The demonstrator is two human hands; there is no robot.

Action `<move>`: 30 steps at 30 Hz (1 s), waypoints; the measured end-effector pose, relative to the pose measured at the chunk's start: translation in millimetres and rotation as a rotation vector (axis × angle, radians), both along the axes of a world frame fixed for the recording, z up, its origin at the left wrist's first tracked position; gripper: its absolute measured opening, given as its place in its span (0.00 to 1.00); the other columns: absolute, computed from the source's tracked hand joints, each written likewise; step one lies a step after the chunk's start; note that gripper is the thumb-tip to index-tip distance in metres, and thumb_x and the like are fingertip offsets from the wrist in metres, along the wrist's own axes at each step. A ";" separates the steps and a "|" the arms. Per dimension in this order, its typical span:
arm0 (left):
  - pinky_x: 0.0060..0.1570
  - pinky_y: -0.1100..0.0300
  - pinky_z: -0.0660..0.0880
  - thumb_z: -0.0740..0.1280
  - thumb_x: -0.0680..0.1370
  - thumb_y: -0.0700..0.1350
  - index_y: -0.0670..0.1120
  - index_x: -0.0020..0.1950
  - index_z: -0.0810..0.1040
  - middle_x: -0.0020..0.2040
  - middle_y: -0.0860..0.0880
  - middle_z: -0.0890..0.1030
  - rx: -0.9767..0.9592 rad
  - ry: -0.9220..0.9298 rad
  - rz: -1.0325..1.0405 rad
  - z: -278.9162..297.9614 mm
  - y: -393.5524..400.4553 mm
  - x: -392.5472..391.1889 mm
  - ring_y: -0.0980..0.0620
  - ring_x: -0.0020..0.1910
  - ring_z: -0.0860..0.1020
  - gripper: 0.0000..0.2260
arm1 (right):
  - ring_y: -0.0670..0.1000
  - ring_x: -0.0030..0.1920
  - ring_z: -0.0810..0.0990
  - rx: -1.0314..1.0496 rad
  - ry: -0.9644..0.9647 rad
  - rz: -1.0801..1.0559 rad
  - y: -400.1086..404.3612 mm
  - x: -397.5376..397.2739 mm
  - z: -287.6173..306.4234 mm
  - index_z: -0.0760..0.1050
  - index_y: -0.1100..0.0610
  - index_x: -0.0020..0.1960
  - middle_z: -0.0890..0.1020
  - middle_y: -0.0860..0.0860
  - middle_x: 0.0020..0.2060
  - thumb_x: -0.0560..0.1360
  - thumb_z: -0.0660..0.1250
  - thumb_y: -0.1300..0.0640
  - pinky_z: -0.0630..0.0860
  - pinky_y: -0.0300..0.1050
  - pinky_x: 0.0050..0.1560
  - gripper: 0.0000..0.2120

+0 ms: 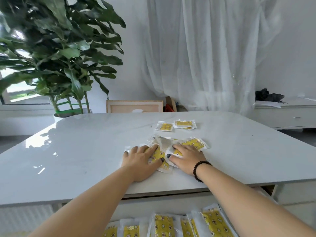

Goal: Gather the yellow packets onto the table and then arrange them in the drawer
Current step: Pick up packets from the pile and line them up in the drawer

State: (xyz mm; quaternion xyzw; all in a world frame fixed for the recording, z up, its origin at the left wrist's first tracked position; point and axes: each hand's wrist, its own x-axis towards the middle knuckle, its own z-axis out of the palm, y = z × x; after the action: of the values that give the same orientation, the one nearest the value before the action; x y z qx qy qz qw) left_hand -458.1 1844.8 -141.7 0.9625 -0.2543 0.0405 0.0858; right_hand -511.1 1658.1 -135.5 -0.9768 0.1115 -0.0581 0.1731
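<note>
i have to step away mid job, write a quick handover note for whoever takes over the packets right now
Left hand: flat, fingers spread, pressing on the loose pile of yellow-printed clear plastic packets on the glossy white table.
Right hand: flat on the same pile, holding nothing.
Two more packets lie apart, farther back on the table.
Done: a row of packets already stands in the open white drawer below the near table edge.
Left: draw in the two far packets, then move everything on the table into the drawer.

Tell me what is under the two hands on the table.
Both the left hand and the right hand press flat on a loose pile of yellow packets on the white table. How many packets lie beneath the palms is hidden.
</note>
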 end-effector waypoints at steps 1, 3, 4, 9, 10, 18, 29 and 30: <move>0.71 0.45 0.55 0.47 0.74 0.70 0.65 0.76 0.48 0.76 0.57 0.60 0.000 0.005 0.001 -0.3 4.3 -7.5 0.49 0.75 0.57 0.30 | 0.51 0.75 0.55 -0.002 0.000 -0.004 5.0 -7.5 -1.0 0.60 0.39 0.72 0.61 0.44 0.74 0.73 0.54 0.35 0.56 0.56 0.72 0.28; 0.71 0.45 0.54 0.47 0.74 0.70 0.65 0.76 0.48 0.76 0.57 0.60 -0.004 0.011 0.004 -0.4 12.4 -20.0 0.49 0.75 0.56 0.30 | 0.50 0.75 0.54 -0.012 -0.003 -0.018 15.0 -22.1 -2.4 0.59 0.38 0.72 0.61 0.43 0.74 0.73 0.54 0.34 0.55 0.57 0.72 0.28; 0.72 0.45 0.54 0.47 0.75 0.70 0.65 0.76 0.48 0.76 0.57 0.59 -0.001 0.013 0.010 -0.2 16.1 -25.7 0.49 0.75 0.56 0.30 | 0.51 0.75 0.54 -0.020 0.000 -0.022 19.6 -28.6 -2.6 0.59 0.38 0.72 0.60 0.43 0.74 0.73 0.53 0.34 0.54 0.58 0.73 0.29; 0.72 0.35 0.43 0.49 0.77 0.67 0.65 0.76 0.50 0.78 0.56 0.55 -0.010 0.105 0.037 11.4 26.3 -44.5 0.46 0.78 0.49 0.27 | 0.56 0.75 0.53 0.013 0.098 -0.048 34.9 -39.0 5.4 0.57 0.40 0.74 0.57 0.47 0.75 0.72 0.52 0.32 0.56 0.61 0.71 0.31; 0.71 0.33 0.42 0.49 0.79 0.64 0.63 0.76 0.55 0.78 0.55 0.56 -0.032 0.090 0.040 16.6 25.7 -44.2 0.47 0.78 0.49 0.25 | 0.56 0.74 0.55 0.035 0.076 -0.065 35.3 -38.4 10.0 0.58 0.41 0.73 0.59 0.49 0.74 0.72 0.53 0.33 0.58 0.60 0.71 0.31; 0.52 0.51 0.74 0.57 0.81 0.50 0.44 0.58 0.74 0.61 0.45 0.72 -0.407 -0.153 0.056 54.0 -13.1 19.8 0.45 0.54 0.74 0.13 | 0.60 0.64 0.68 0.118 -0.208 -0.304 -17.2 34.5 49.2 0.68 0.56 0.66 0.65 0.57 0.66 0.74 0.63 0.50 0.70 0.54 0.63 0.23; 0.75 0.54 0.50 0.52 0.82 0.58 0.49 0.79 0.54 0.80 0.48 0.53 0.102 0.194 -0.165 4.3 -104.9 173.4 0.46 0.78 0.54 0.27 | 0.56 0.77 0.53 -0.152 0.109 -0.064 -112.3 176.9 -13.0 0.50 0.44 0.77 0.52 0.50 0.78 0.73 0.51 0.28 0.54 0.55 0.74 0.38; 0.75 0.55 0.50 0.52 0.82 0.58 0.48 0.79 0.55 0.80 0.47 0.53 0.094 0.207 -0.165 0.8 -106.5 178.4 0.47 0.78 0.54 0.27 | 0.56 0.76 0.54 -0.198 0.152 -0.061 -113.1 180.4 -13.0 0.51 0.45 0.77 0.53 0.50 0.78 0.72 0.49 0.27 0.55 0.55 0.74 0.39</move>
State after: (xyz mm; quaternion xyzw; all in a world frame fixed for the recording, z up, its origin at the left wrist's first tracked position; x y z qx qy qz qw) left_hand -279.7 1738.3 -140.9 0.9403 -0.3240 -0.0779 0.0696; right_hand -330.6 1545.1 -148.4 -0.9869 0.1475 0.0003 0.0650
